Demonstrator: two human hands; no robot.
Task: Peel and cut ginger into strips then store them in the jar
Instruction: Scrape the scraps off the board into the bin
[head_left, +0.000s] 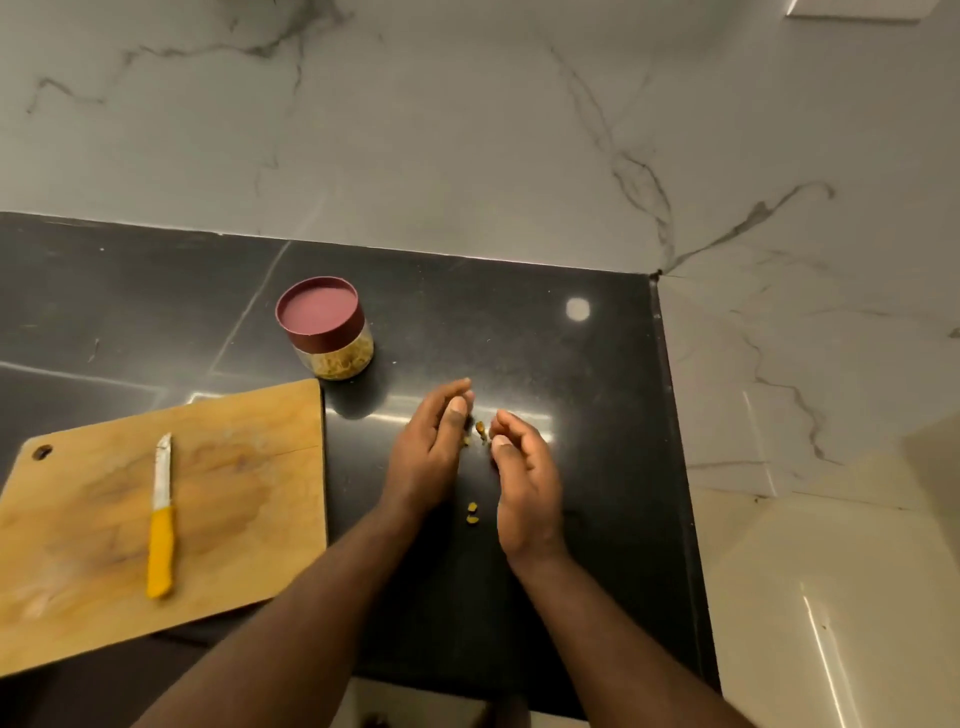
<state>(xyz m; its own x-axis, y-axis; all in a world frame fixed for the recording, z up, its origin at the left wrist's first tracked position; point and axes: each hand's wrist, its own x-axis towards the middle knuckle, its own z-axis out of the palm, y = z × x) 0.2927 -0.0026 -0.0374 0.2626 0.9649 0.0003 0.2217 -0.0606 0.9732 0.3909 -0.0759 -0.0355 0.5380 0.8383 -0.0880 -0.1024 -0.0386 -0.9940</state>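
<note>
Forearms: two, bare, reaching in from the bottom edge over the dark counter.
Left hand (431, 452): on its edge on the counter, fingers straight and together, palm facing the other hand, holding nothing.
Right hand (524, 483): also on its edge, fingers gently curved inward, thumb tip near the forefinger; I cannot tell whether it pinches a scrap.
Ginger scraps (472, 512): small, lumpy, yellow-brown bits on the counter between the hands; two near the wrists, a few more up by the fingertips, too small to count surely.
Counter (597, 415): black polished stone, glossy, with pale seams and a bright lamp glint.
Cutting board (234, 493): one, wooden, rectangular with rounded corners and a hole in its far left corner, stained in the middle, lying left of the hands.
Knife (161, 519): one, lying on the board, short pale blade pointing away, smooth yellow handle.
Jar (332, 343): one, round, clear-walled, standing upright beyond the board's far right corner, pale yellow ginger strips inside.
Lid (319, 312): one, maroon, flat-topped, on the jar.
Wall (467, 130): pale marble with grey veins.
</note>
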